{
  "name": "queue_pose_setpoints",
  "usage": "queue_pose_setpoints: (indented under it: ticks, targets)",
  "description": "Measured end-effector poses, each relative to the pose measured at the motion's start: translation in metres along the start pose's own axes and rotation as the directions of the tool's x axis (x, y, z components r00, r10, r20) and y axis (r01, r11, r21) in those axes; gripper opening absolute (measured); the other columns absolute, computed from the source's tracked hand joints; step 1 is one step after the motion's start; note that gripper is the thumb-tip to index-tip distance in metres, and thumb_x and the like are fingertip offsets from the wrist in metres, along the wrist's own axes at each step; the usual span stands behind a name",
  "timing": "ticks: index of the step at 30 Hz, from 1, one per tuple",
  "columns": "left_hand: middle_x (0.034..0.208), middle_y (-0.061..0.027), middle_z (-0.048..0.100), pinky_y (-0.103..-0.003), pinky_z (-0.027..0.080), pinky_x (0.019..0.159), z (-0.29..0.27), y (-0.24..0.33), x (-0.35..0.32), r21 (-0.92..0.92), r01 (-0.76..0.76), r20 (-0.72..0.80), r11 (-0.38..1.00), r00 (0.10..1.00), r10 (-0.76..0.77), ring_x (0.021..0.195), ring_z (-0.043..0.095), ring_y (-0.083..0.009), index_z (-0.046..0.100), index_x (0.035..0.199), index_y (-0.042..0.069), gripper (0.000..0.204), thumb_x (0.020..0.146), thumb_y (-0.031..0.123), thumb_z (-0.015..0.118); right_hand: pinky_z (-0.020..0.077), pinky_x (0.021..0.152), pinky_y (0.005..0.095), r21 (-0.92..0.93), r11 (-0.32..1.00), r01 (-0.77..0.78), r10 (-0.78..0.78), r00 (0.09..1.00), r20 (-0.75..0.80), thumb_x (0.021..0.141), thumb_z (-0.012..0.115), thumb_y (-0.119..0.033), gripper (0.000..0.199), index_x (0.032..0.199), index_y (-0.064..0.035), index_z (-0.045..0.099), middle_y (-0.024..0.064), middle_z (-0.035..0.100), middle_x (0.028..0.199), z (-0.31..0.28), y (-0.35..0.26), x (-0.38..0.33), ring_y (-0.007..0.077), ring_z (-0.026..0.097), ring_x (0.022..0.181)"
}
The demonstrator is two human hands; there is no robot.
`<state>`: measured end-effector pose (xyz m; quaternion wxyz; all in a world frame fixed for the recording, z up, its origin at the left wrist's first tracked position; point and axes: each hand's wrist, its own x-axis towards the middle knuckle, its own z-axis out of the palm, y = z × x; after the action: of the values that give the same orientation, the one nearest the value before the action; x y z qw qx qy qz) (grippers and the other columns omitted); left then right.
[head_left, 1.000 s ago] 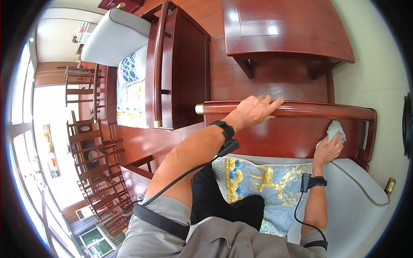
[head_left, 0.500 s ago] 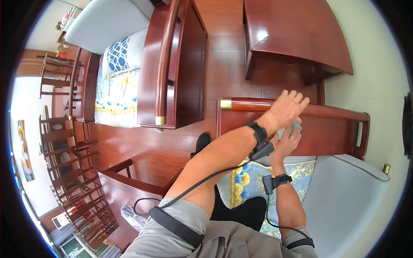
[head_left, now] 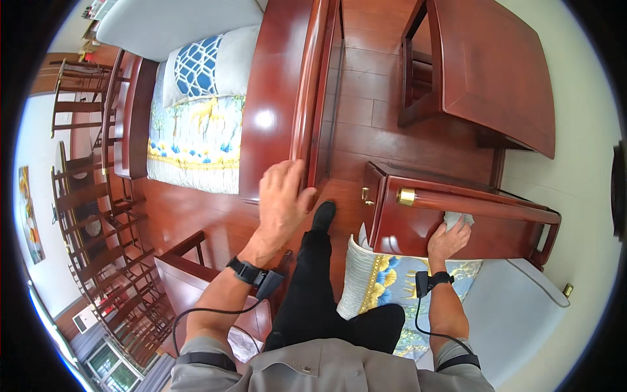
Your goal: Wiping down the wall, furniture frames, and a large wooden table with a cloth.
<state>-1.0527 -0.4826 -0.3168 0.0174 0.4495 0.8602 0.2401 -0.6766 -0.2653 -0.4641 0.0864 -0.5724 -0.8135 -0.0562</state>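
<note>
— Where is the right hand (head_left: 448, 239)?
— Forearm stretched forward, fingers closed down on a white cloth (head_left: 455, 219), pressing it against the dark red wooden armrest panel (head_left: 418, 230) just under its top rail.
— And the left hand (head_left: 282, 202)?
— Raised in front, palm down, fingers loosely apart, holding nothing, at the near end of the long wooden bench rail (head_left: 307, 98).

- Reddish plank floor (head_left: 366, 124), glossy.
- Red wooden side table (head_left: 496, 72) against pale wall (head_left: 581, 196).
- Stacked wooden chairs (head_left: 85, 215) at left.
- Daylit windows (head_left: 111, 366) at lower left.
</note>
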Motion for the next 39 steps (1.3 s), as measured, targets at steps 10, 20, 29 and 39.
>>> queue_pose_setpoints:
  ticks: [10,20,29,39]
  targets:
    - [0.144,-0.0344,0.047,-0.047,0.047,0.106,0.046,-0.014,-0.014,-0.157,0.494,0.213,0.855,0.862,-0.46,0.127,0.054,-0.0469,0.026,0.154,-0.007,0.079,0.096,0.022,0.069,0.0307,0.113,0.0578,-0.005,1.0,-0.009,0.01,1.0,0.019,0.091,0.059,-0.028,0.061,0.144,0.0009,0.047,0.028,0.046,0.144,0.002,-0.002,-0.004,0.0485,0.04,0.134]
    - [0.127,-0.0335,0.055,-0.051,0.053,0.091,0.056,-0.015,-0.016,-0.167,0.441,0.093,0.882,0.898,-0.431,0.111,0.06,-0.0497,0.028,0.152,-0.006,0.079,0.092,0.021,0.072,0.0327,0.113,0.0563,-0.003,1.0,0.018,-0.018,0.999,-0.029,0.092,0.059,-0.027,0.061,0.146,-0.0017,0.047,0.0266,0.047,0.143,0.002,-0.002,-0.002,0.0475,0.042,0.134]
    - [0.125,-0.032,0.055,-0.054,0.053,0.087,0.058,-0.01,-0.012,-0.283,0.457,0.128,0.843,0.889,-0.44,0.103,0.062,-0.05,0.029,0.152,-0.007,0.079,0.092,0.022,0.072,0.0433,0.1,0.0558,-0.139,0.99,-0.011,0.0,0.997,-0.079,0.095,0.058,-0.028,0.054,0.143,-0.0024,0.05,0.0256,0.056,0.131,0.0,-0.009,0.003,0.0454,0.053,0.119]
    - [0.119,-0.0278,0.059,-0.051,0.053,0.091,0.04,-0.023,-0.036,-0.369,0.456,0.173,0.81,0.89,-0.422,0.107,0.062,-0.0452,0.03,0.151,-0.008,0.081,0.091,0.027,0.072,0.0382,0.103,0.0569,0.238,0.957,0.168,-0.232,0.933,0.276,0.084,0.067,-0.013,0.056,0.139,-0.0017,0.057,0.029,0.054,0.131,-0.033,-0.093,-0.087,0.0477,0.047,0.121]
